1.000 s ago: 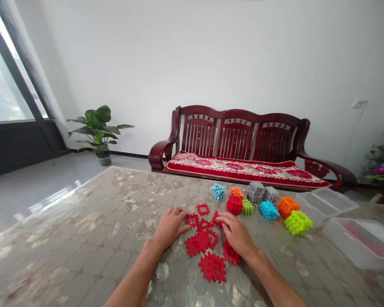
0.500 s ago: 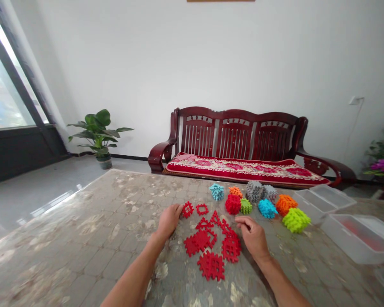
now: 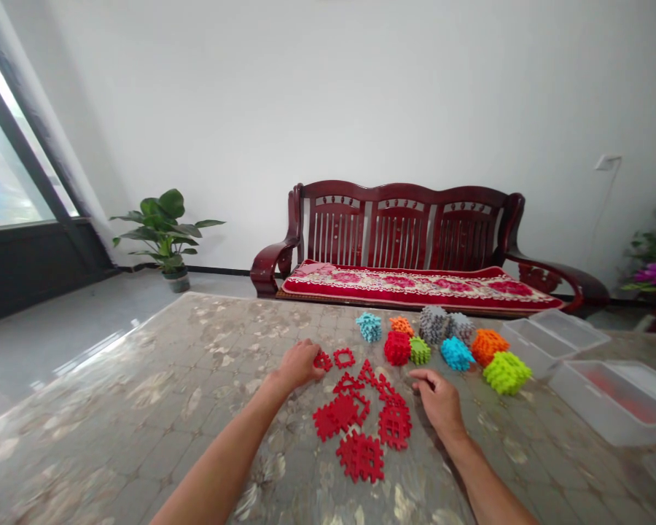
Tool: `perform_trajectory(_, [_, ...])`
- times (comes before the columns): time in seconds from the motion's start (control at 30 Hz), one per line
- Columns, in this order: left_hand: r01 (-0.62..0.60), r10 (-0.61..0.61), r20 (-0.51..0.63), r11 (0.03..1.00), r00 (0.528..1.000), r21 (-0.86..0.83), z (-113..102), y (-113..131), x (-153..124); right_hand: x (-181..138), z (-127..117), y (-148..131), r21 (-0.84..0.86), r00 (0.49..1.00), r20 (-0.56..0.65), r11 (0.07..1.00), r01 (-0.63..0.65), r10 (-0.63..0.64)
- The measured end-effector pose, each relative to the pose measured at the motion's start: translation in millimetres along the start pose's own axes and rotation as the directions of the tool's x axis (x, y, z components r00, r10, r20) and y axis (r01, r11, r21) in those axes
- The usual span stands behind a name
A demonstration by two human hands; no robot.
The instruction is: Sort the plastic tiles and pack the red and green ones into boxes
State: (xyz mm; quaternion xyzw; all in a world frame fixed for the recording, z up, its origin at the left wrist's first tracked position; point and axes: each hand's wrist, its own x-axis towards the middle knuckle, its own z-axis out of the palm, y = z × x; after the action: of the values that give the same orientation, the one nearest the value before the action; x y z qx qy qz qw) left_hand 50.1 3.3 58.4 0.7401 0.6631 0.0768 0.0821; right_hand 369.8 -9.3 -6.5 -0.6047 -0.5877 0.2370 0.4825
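Several flat red interlocking tiles (image 3: 361,415) lie spread on the patterned table (image 3: 158,408) in front of me. My left hand (image 3: 298,363) rests at their far left, its fingers curled onto a small red square tile (image 3: 322,360). A red square frame tile (image 3: 344,357) lies just right of it. My right hand (image 3: 440,399) lies on the table at the right of the red tiles, fingers loosely bent, holding nothing I can see. Behind them stand small built blocks: red (image 3: 397,348), light blue (image 3: 370,327), green (image 3: 420,351), orange (image 3: 489,345) and grey (image 3: 434,324).
Clear plastic bins (image 3: 615,399) sit at the table's right edge, with another bin (image 3: 552,337) behind. A lime-green block (image 3: 506,372) and a blue block (image 3: 457,354) stand near them. A dark wooden bench (image 3: 410,251) with a red cushion and a potted plant (image 3: 167,230) are beyond the table.
My left hand slid away from the middle of the tiles to the far left with a small red tile. My right hand pulled back to the right, off the tiles.
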Motion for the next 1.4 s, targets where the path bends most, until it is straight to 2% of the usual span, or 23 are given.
perform_trajectory(0.27, [-0.081, 0.081, -0.037, 0.997, 0.996, 0.0, -3.0, 10.5, 14.3, 1.2, 0.5, -1.4, 0.024, 1.0, 0.014, 1.0, -0.016, 0.016])
perform_trajectory(0.5, [-0.114, 0.114, -0.016, 0.993, 0.993, 0.007, 10.5, 34.0, 32.6, 2.5, 1.6, 3.7, 0.026, 0.998, 0.025, 0.998, -0.052, 0.051])
perform_trajectory(0.9, [-0.233, 0.232, 0.046, 0.972, 0.972, 0.013, 19.0, 34.9, 49.0, 3.1, 1.4, 2.2, 0.053, 0.997, 0.056, 0.997, -0.056, 0.053])
perform_trajectory(1.13, [-0.314, 0.315, 0.024, 0.948, 0.949, -0.039, 26.4, 39.0, 65.8, 2.5, 0.9, -0.6, 0.068, 0.995, 0.058, 0.995, -0.079, 0.075])
perform_trajectory(1.27, [-0.331, 0.329, -0.037, 0.94, 0.944, -0.078, 23.3, 44.9, 59.0, 2.9, 1.4, -0.4, 0.072, 0.996, 0.039, 0.994, -0.085, 0.082])
perform_trajectory(1.4, [-0.4, 0.39, -0.101, 0.91, 0.915, -0.113, 19.0, 65.1, 31.1, 3.9, 0.9, -1.3, 0.084, 0.995, 0.03, 0.992, -0.096, 0.094])
